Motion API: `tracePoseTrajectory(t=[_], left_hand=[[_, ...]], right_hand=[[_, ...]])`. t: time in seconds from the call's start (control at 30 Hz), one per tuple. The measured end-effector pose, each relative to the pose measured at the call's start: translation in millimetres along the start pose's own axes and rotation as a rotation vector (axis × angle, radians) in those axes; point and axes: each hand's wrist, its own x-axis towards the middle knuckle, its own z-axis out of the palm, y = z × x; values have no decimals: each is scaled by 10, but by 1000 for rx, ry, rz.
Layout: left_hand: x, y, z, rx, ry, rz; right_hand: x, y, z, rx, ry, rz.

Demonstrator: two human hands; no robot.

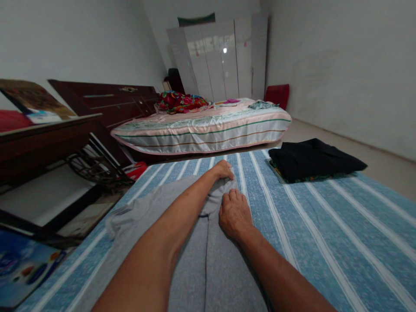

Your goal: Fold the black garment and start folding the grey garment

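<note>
A grey shirt-like garment (191,264) lies spread over the blue-and-white striped bedding (292,234), with a dark seam or opening running down its middle. At its far end, my left hand (222,170) has its fingers closed on the cloth near the edge, where the fabric bunches. Closer to me, my right hand (235,213) rests on the garment's right edge with fingers curled down onto it; the fingertips are partly hidden. Creased grey cloth spreads to the left of my left forearm.
Right of my hands sits a folded black cloth stack (315,160). Beyond is another bed (208,134) with a red floral blanket (182,102). A dark wooden table (48,130) stands left, above a blue printed box (26,268). A wardrobe (214,60) stands at the back.
</note>
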Motion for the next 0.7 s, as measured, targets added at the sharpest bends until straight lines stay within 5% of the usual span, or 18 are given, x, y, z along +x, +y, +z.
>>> tracePoseTrajectory(t=[0.5, 0.7], left_hand=[[57, -146, 10, -173, -118, -47], [23, -150, 28, -265, -51, -106]], right_hand=[[-3, -15, -32, -7, -6, 0], [-3, -2, 4, -3, 7, -6]])
